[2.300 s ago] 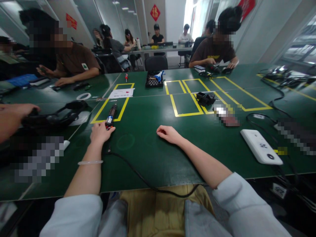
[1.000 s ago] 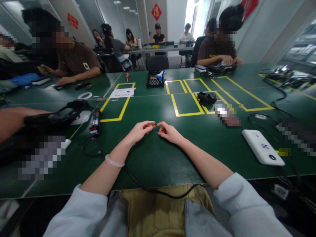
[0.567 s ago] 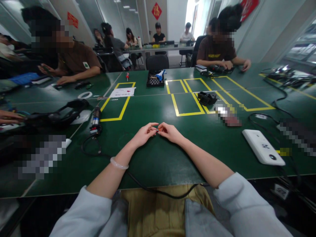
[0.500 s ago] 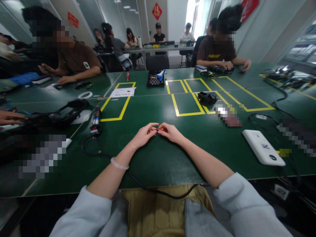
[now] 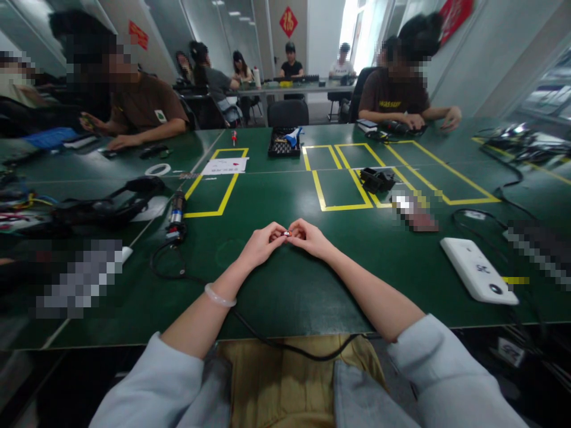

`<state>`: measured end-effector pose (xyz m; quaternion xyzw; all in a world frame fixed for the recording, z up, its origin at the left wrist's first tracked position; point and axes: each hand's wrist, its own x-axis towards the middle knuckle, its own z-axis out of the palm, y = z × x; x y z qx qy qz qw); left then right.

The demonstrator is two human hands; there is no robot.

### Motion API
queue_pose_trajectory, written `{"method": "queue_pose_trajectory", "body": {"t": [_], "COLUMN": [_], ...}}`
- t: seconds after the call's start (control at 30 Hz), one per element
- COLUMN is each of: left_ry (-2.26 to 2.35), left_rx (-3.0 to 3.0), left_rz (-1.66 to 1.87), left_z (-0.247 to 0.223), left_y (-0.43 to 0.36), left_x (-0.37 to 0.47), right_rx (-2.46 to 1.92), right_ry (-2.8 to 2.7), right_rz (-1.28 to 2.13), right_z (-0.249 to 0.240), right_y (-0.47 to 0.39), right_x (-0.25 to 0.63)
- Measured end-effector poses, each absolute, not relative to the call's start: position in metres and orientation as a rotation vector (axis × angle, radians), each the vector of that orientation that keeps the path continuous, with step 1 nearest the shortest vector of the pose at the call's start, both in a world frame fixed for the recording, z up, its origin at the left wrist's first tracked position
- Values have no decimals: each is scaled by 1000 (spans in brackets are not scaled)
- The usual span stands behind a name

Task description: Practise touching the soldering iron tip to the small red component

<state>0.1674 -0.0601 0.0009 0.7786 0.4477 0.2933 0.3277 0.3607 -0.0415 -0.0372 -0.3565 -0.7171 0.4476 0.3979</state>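
My left hand (image 5: 266, 242) and my right hand (image 5: 310, 236) meet at their fingertips above the green table (image 5: 285, 291). Both are closed in a pinch on one tiny part (image 5: 288, 233), which shows red, white and orange specks between the fingers. It is too small to name, and the fingers hide most of it. A pale translucent bangle (image 5: 219, 296) circles my left wrist. Both forearms rest over the table's front edge.
At right lie a white power bank (image 5: 478, 270), a phone (image 5: 414, 213) and a black bracket (image 5: 377, 179). A black cylindrical device (image 5: 177, 217) with a cable stands at left. A black tray (image 5: 284, 142) sits farther back. Co-workers sit across the table.
My left fingers have curled in more around the small part, which now shows white and orange as well as red. The whole view has shifted slightly.
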Motion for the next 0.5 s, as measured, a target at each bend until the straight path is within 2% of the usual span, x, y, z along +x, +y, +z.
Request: {"method": "queue_pose_trajectory", "body": {"t": [0.2,0.37,0.5], "left_ry": [1362,2119,2677], "left_rx": [2162,2187,1830], "left_rz": [704,793,719], "left_z": [7,13,11], "left_y": [-50,-22,-15], "left_x": [150,76,2], "right_rx": [-947,-984,-982], "right_ry": [-1825,-1834,-1835], "right_rz": [1138,1120,1124], "right_z": [-34,-35,-37], "right_y": [-43,-42,-41], "right_x": [359,358,356]}}
